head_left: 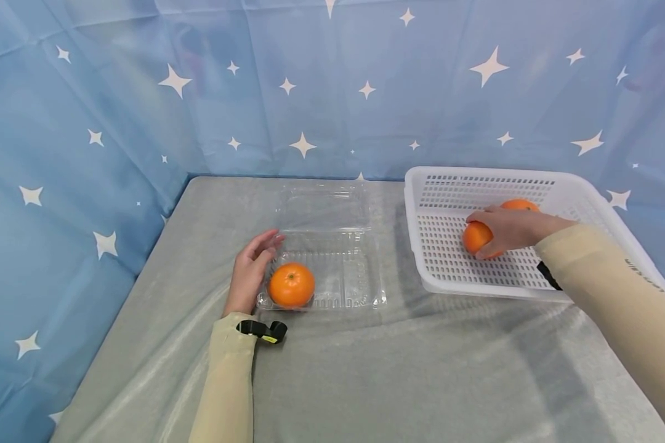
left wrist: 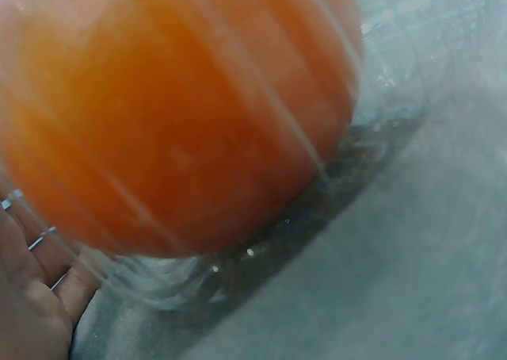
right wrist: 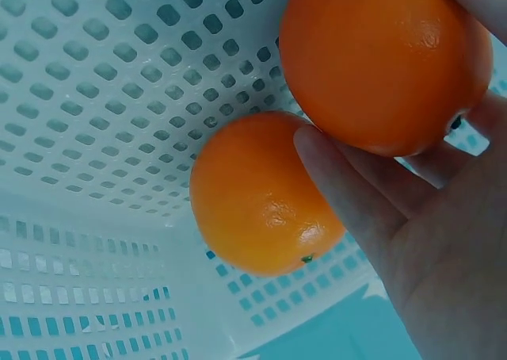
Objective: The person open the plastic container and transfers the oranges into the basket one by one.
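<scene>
My right hand (head_left: pixel 511 229) is inside the white basket, its thumb and fingers curled round an orange (head_left: pixel 476 237). In the right wrist view the held orange (right wrist: pixel 380 67) is large at the top, and a second orange (right wrist: pixel 257 201) lies beside it. That second orange (head_left: pixel 519 204) is partly hidden behind the hand in the head view. At the left side of a clear plastic clamshell box (head_left: pixel 332 271), my left hand (head_left: pixel 249 271) rests with loosely bent fingers touching its edge. Another orange (head_left: pixel 291 285) sits in the box's near left corner, close to that hand.
The clamshell's clear lid (head_left: pixel 327 206) lies folded back toward the curtain. On the right of the grey-covered table (head_left: pixel 366 369) stands the perforated white basket (head_left: pixel 429 280). A blue curtain with white stars (head_left: pixel 332 92) hangs behind and on the left.
</scene>
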Action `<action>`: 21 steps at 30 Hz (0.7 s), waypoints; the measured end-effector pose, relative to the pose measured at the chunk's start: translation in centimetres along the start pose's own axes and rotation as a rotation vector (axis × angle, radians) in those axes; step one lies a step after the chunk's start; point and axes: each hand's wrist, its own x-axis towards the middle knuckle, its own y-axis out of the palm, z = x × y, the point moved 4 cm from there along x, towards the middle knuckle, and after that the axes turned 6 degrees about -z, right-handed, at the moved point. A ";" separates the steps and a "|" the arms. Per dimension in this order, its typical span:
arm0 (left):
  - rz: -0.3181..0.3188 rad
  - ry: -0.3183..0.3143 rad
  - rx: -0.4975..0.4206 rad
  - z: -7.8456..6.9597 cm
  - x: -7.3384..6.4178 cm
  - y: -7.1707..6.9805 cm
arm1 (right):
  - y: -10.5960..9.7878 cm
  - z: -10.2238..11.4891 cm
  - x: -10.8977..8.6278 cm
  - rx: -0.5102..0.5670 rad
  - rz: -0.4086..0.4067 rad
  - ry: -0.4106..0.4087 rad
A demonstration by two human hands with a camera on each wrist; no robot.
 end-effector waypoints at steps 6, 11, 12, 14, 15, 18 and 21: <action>0.000 -0.006 -0.005 0.0 0.0 0.0 | -0.3 0.1 -0.3 0.051 0.010 0.001; -0.011 -0.018 0.003 -0.1 0.0 0.0 | -0.5 0.3 -0.4 0.055 0.022 -0.003; -0.013 -0.019 0.007 -0.1 0.0 -0.1 | -0.6 0.4 -0.4 0.059 0.025 -0.005; -0.014 -0.019 0.007 0.0 0.0 -0.1 | -0.7 0.4 -0.4 0.069 0.035 -0.004; -0.014 -0.019 0.004 0.0 0.0 -0.1 | -0.8 0.4 -0.4 0.074 0.038 -0.008; -0.012 -0.014 -0.010 0.5 0.3 -0.1 | -1.0 0.3 -0.5 0.109 0.044 -0.008; -0.015 -0.012 -0.016 1.3 0.6 -0.3 | -1.2 0.2 -0.8 0.138 0.037 -0.005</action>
